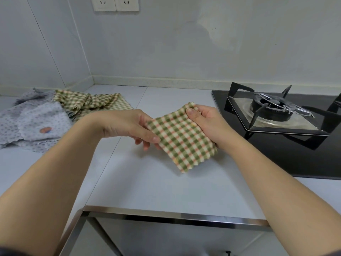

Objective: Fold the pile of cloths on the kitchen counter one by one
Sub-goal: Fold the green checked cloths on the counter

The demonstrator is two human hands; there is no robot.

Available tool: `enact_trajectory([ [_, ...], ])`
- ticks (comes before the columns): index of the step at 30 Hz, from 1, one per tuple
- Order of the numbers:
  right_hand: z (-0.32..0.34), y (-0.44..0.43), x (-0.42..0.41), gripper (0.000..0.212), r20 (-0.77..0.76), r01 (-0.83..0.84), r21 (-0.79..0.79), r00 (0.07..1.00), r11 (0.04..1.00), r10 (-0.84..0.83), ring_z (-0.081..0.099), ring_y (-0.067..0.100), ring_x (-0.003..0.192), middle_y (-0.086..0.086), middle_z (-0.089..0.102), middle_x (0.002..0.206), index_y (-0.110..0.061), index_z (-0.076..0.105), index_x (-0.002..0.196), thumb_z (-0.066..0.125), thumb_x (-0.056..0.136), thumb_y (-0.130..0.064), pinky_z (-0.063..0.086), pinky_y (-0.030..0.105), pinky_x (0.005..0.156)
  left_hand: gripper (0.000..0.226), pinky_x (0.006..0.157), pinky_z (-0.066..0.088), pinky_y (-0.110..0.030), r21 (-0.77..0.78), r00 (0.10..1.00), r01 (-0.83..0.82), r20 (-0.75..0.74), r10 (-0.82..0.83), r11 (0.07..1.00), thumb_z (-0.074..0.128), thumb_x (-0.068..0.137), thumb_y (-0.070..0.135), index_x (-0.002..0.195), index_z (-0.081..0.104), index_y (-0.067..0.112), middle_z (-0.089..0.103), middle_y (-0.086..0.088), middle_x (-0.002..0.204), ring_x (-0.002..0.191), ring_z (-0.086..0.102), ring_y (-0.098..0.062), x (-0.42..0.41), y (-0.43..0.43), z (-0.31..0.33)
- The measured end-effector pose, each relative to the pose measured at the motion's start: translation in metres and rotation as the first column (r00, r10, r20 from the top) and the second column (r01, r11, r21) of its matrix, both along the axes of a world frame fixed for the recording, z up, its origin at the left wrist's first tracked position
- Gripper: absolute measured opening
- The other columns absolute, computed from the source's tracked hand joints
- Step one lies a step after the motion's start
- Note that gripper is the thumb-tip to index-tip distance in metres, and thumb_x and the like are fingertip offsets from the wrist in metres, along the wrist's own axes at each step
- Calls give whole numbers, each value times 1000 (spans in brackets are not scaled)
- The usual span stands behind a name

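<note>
I am viewing the counter [147, 185] nearest. Above it, the left hand [127, 126] is pinching the folded checked cloth [182, 143] at its left edge, fingers curled beneath. The right hand [208, 124] is gripping its far corner, thumb on top. Beyond, the unfolded pile [36, 119] is lying at left and 1 gas burner [273, 108] is sitting at right.

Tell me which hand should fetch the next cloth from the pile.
Left, probably. The left hand is close to the pile of cloths, which lies on its side; the right hand grips the folded cloth nearer the stove.
</note>
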State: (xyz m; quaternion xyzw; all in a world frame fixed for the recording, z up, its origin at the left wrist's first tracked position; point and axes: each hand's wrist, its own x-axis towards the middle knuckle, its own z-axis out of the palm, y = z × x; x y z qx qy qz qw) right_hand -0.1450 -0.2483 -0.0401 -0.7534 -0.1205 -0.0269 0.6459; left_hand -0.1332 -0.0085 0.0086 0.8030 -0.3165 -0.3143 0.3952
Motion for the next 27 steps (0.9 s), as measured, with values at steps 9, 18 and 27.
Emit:
enact_trajectory([
  [9, -14, 4, 4, 38, 37, 300, 23, 953, 954, -301, 56, 18, 74, 11, 61, 81, 6, 60, 90, 52, 100, -29, 45, 31, 69, 41, 70, 57, -27, -406, 885, -465, -227, 405, 787, 74, 73, 31, 103, 53, 12, 70, -6, 92, 79, 68, -21, 7, -20, -34],
  [18, -25, 27, -1, 36, 79, 439, 16, 895, 898, -439, 36, 6, 59, -1, 39, 65, -4, 43, 73, 46, 101, -26, 31, 21, 53, 32, 89, 54, -39, -342, 502, -842, -214, 838, 417, 50, 97, 31, 101, 65, 3, 72, -6, 97, 92, 68, -19, -4, -66, -54],
  [27, -14, 27, -8, 32, -55, 371, 87, 928, 924, -367, 42, 5, 59, -4, 45, 62, -11, 46, 70, 49, 101, -21, 37, 21, 56, 38, 54, 29, -22, -428, 382, -837, -7, 924, 343, 38, 103, 27, 68, 35, 15, 33, 6, 63, 59, 31, -6, -16, -81, -47],
])
